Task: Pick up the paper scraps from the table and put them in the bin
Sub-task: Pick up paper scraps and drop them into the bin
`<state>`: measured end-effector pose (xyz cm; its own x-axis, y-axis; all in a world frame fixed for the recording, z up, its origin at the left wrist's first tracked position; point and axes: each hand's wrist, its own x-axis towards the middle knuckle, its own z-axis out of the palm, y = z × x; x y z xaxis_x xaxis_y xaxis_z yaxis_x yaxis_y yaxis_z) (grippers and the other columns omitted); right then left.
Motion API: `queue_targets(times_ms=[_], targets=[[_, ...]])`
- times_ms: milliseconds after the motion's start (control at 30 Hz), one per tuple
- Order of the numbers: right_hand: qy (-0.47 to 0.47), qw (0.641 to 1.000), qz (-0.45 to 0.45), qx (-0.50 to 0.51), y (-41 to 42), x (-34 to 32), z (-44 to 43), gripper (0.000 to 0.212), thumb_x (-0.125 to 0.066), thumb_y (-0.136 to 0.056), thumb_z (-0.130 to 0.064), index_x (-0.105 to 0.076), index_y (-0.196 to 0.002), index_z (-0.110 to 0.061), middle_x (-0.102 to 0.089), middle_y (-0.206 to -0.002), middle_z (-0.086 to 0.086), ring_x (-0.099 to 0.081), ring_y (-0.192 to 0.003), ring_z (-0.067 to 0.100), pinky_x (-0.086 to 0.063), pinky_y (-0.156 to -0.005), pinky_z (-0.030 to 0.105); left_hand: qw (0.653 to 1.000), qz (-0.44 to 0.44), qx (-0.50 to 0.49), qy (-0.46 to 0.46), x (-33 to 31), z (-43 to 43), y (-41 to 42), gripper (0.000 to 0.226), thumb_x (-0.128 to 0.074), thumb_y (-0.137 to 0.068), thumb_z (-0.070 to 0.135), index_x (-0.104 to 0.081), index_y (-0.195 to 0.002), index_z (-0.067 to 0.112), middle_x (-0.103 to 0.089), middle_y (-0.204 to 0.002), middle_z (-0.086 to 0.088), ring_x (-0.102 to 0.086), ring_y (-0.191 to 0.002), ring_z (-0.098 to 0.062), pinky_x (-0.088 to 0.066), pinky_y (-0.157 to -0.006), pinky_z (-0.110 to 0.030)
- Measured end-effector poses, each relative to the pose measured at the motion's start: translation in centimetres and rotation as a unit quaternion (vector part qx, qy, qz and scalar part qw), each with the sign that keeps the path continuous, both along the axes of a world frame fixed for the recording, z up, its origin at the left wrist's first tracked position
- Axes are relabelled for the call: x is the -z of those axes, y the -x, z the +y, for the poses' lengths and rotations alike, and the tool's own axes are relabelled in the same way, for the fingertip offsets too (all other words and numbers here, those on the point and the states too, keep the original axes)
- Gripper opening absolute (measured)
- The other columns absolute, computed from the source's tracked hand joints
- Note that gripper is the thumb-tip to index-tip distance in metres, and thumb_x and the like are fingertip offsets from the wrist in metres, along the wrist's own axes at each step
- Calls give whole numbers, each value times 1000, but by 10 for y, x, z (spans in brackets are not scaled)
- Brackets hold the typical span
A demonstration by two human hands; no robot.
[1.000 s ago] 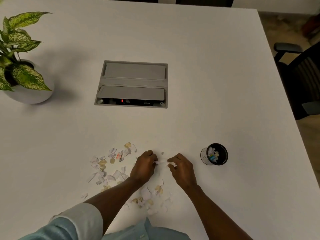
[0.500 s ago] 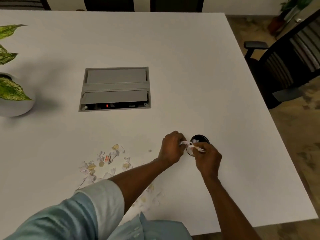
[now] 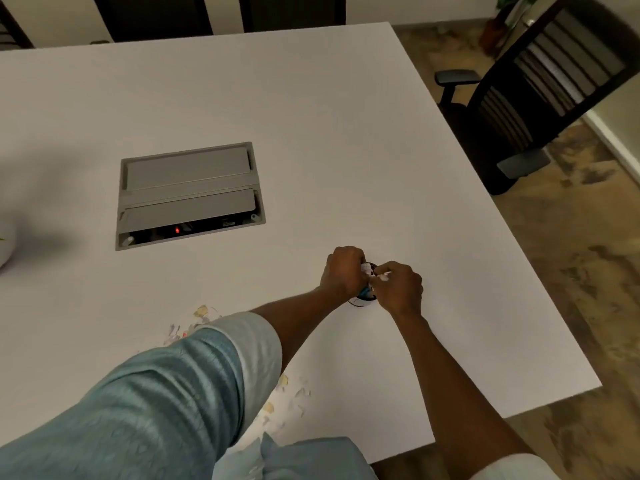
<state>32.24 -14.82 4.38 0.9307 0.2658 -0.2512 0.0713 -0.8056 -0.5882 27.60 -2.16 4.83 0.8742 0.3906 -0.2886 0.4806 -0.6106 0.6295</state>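
Both hands meet over the small black bin (image 3: pixel 363 298), which they mostly hide. My left hand (image 3: pixel 344 271) and my right hand (image 3: pixel 398 287) each pinch white paper scraps (image 3: pixel 372 273) right above the bin's mouth. More paper scraps lie on the white table (image 3: pixel 346 150): one loose pile (image 3: pixel 194 322) shows left of my left sleeve, and another scatter of scraps (image 3: pixel 287 400) lies near the front edge. My left forearm hides the scraps between these two groups.
A grey cable hatch (image 3: pixel 188 194) is set into the table's middle. A white plant pot (image 3: pixel 5 247) peeks in at the left edge. A black office chair (image 3: pixel 519 109) stands past the table's right side.
Both hands carried the scraps rightwards from the pile to the bin and have closed in over it. The view has swung right, so the plant has nearly left the frame.
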Motion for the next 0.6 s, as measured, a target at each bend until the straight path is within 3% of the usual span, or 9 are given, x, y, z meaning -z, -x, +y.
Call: queue_targets(times_ms=[133, 300, 400, 600], targets=[[11, 1000, 10, -10, -1, -2, 1, 27, -75, -90, -30, -74, -109, -12, -78, -101, 9, -73, -89, 27, -52, -75, 29, 1000, -7, 29, -7, 2, -2, -3, 15, -72, -84, 10, -74, -97, 4, -73, -97, -12, -68, -90, -29, -54, -77, -37], [23, 999, -2, -25, 2, -6, 0, 24, -68, -90, -12, -70, -114, -13, -77, -107, 10, -72, -96, 30, -57, -80, 35, 998, -29, 47, 19, -2, -2, 1, 25, -72, -87, 12, -74, -112, 6, -74, -110, -12, -69, -101, -30, -56, -90, -42], [49, 997, -30, -42, 4, -8, 0, 22, -66, -91, -13, -70, -113, -14, -75, -109, 9, -70, -99, 31, -55, -77, 35, 998, -22, 43, 28, -3, 1, 7, 27, -68, -88, 11, -74, -115, 12, -77, -109, -7, -71, -102, -29, -59, -90, -44], [64, 995, -48, -62, 15, -5, 0, 14, -61, -94, -20, -71, -105, -18, -71, -105, 7, -68, -97, 29, -51, -71, 33, 1000, -20, 13, 20, -5, 7, 17, 21, -63, -88, 15, -77, -100, 25, -78, -98, 6, -72, -92, -21, -62, -83, -43]])
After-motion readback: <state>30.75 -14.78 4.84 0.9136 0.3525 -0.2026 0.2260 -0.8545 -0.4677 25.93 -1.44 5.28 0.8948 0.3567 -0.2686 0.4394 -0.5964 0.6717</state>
